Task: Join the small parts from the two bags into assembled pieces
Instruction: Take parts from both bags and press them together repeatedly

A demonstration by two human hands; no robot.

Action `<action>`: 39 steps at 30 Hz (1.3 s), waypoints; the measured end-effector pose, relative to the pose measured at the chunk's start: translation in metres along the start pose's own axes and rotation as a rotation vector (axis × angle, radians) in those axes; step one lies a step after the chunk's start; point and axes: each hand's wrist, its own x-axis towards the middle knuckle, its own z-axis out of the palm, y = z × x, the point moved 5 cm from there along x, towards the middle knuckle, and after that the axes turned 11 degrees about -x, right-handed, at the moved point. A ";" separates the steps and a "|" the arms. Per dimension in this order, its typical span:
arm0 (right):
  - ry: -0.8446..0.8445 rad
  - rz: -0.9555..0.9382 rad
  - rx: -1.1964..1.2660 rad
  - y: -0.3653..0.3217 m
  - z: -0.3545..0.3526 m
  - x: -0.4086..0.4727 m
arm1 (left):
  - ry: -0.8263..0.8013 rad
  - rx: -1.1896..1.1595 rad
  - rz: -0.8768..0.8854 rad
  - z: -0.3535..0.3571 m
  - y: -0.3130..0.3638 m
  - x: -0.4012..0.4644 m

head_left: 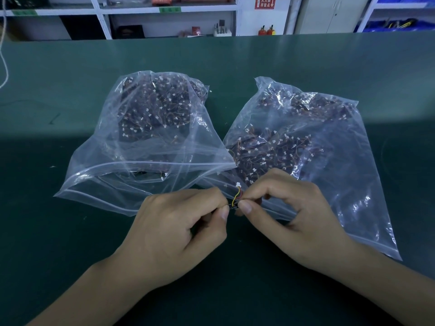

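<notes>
You're mid-join: left hand (pixel 174 222) and right hand (pixel 289 208) fingers each pinch a small dark part with thin coloured wires (pixel 236 197), next press them squarely together

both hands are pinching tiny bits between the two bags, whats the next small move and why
Probably press the two pinched ends together: the left hand and right hand meet fingertip to fingertip at a small dark part with thin red and yellow wires, just in front of the clear plastic zip bags.

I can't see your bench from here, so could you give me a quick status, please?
Left hand and right hand both pinching one small wired part. Two bags open behind. Nothing in the way.
</notes>
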 end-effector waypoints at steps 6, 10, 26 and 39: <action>0.003 0.008 -0.001 0.002 0.001 0.000 | 0.005 -0.001 -0.006 0.000 0.000 0.000; -0.003 -0.007 -0.007 0.001 0.001 0.000 | 0.005 0.000 -0.014 0.000 -0.001 0.000; -0.005 -0.029 -0.007 0.001 0.000 0.000 | 0.037 -0.013 0.019 0.000 -0.001 -0.001; 0.001 -0.036 -0.471 0.018 -0.004 0.005 | 0.152 -0.007 0.003 -0.002 -0.013 0.001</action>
